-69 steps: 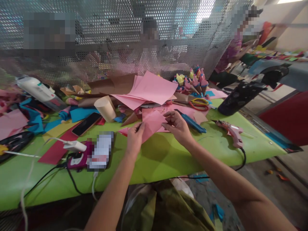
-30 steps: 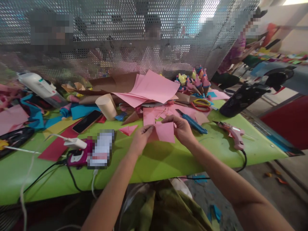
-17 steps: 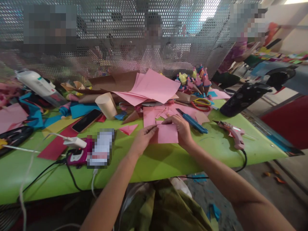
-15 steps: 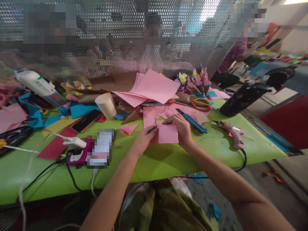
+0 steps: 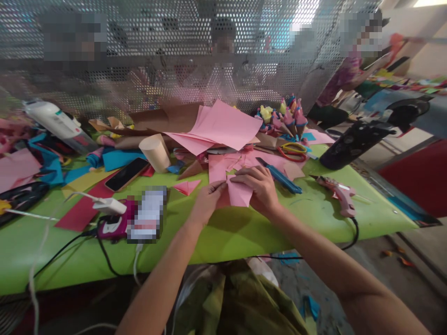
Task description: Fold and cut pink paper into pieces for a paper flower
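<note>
Now a pink paper (image 5: 239,193) is pinched between the left hand (image 5: 206,201) and right hand (image 5: 260,188), low over the green table (image 5: 223,232), mid-fold; pressing the crease flat looks called for.

a paper-craft workshop: a green table (image 5: 226,232) strewn with coloured paper sheets (image 5: 223,125), scissors (image 5: 291,150), a glue gun (image 5: 337,193), and other workers behind a mesh screen (image 5: 157,56).

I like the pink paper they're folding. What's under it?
Under the pink paper you can see the green table. The left hand and right hand hold its edges, hiding what lies beneath them.
</note>
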### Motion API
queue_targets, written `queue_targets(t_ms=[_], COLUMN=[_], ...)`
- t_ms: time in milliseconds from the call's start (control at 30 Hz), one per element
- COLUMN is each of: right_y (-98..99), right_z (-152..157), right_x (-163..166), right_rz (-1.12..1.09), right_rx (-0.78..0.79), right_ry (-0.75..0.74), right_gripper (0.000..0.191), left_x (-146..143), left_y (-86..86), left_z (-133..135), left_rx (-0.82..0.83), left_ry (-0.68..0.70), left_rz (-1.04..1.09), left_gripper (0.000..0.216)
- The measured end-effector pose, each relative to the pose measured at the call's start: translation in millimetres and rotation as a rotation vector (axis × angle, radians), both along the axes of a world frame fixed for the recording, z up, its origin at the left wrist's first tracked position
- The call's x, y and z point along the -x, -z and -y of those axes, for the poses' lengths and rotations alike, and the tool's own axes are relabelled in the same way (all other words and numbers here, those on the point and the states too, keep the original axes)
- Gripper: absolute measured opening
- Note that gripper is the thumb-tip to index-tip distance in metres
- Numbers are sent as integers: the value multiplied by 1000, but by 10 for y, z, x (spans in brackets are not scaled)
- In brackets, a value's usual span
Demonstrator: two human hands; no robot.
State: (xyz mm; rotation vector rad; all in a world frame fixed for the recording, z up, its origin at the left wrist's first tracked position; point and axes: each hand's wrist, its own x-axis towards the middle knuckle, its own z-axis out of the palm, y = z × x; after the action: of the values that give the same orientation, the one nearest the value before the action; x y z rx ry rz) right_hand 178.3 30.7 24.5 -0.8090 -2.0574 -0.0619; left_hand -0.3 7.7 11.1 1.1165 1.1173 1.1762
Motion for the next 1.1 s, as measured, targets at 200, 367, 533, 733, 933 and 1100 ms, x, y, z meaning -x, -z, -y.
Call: queue_targets(t_ms=[200, 367, 533, 733, 933, 1100], right_y=[16, 53, 54, 29, 63, 48], right_z=[55, 16, -41, -59, -98, -91], right_x=[32, 51, 28, -16, -12, -39], right_rz=[67, 81, -3, -117, -15, 70], right_rx=[-124, -117, 32, 241, 340, 511], right_ry=[45, 41, -41, -139, -224, -357], right_gripper=[39, 39, 39, 34, 42, 74], left_x=[14, 23, 39, 59, 70, 104], left_y=[39, 39, 16, 18, 33, -4], left_z=[-46, -42, -31, -32, -51, -33], left_rx=[7, -12, -29, -37, -95, -192], left_ry=[-219, -236, -257, -262, -240, -330], left_rz=[33, 49, 15, -44, -50, -227], left_gripper=[24, 28, 28, 27, 28, 28])
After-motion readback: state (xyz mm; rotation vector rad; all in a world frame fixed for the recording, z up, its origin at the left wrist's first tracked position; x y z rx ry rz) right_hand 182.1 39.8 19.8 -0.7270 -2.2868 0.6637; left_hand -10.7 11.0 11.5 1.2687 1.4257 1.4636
